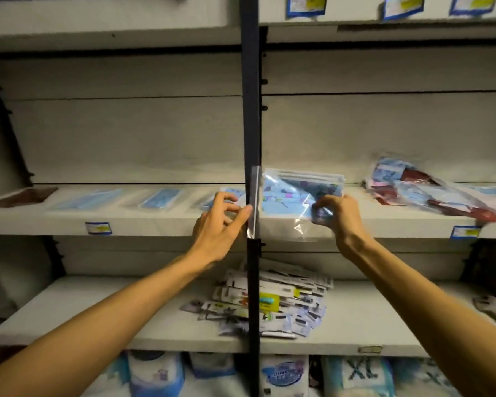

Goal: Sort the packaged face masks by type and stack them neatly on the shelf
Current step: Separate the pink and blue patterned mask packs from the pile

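A dark upright post (251, 138) cuts the view in two and hides part of the clear pack of printed masks (301, 193), whose left edge pokes out just left of the post. The right hand (334, 214) pinches the pack's lower right part, its grip pressed onto the plastic; the left hand (219, 222) has fingers curled at the pack's left edge by the post, and whether they actually clamp it cannot be told. The pack stands at the front of the middle shelf (155, 222). Blue mask packs (161, 198) lie flat in a row to the left, blurred. A loose pile of red and blue packs (430, 193) overhangs the shelf edge at right. Bare shelf lies between pile and pack.
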`<move>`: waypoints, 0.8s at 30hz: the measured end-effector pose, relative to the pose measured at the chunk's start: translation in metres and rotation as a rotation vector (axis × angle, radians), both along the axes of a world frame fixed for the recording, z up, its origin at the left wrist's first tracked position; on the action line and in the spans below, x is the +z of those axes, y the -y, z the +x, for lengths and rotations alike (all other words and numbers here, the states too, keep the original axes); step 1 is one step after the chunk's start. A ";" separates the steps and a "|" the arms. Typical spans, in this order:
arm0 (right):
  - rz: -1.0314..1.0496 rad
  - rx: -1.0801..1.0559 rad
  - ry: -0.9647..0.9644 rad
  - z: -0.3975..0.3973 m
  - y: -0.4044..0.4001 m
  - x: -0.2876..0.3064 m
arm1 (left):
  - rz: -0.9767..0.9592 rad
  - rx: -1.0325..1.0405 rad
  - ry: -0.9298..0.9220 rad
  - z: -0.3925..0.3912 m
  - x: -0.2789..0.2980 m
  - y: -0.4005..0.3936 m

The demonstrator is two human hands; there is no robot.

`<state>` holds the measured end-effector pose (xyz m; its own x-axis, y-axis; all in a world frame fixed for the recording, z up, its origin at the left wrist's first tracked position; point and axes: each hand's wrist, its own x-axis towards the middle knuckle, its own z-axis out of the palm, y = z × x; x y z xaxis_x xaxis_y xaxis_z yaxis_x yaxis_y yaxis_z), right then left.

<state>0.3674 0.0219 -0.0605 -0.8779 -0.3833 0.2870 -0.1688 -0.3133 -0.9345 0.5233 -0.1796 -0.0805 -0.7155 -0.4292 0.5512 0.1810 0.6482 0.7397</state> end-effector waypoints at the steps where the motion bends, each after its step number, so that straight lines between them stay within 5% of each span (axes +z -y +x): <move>1: 0.028 0.027 -0.007 0.016 0.012 -0.003 | 0.152 -0.042 0.010 0.009 0.002 0.008; 4: 0.153 0.095 -0.070 0.053 0.049 -0.011 | 0.400 -0.099 0.006 0.029 0.005 0.032; 12: 0.348 0.051 -0.196 0.087 0.140 -0.021 | 0.624 0.345 -0.080 0.041 0.008 0.130; 18: 0.466 -0.096 -0.499 0.079 0.209 -0.026 | 0.778 0.357 -0.051 0.009 0.010 0.182; 21: 0.597 -0.211 -0.603 0.063 0.225 -0.031 | 0.663 0.279 0.061 -0.019 0.014 0.189; 24: 0.818 -0.218 -0.651 0.047 0.231 -0.032 | 0.123 0.283 0.330 -0.035 0.016 0.191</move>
<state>0.4149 -0.2091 -0.0922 -0.7213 -0.5247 0.4521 -0.6878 0.4659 -0.5567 0.4887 -0.3702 -0.0641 -0.6896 -0.6813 0.2456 -0.2492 0.5417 0.8028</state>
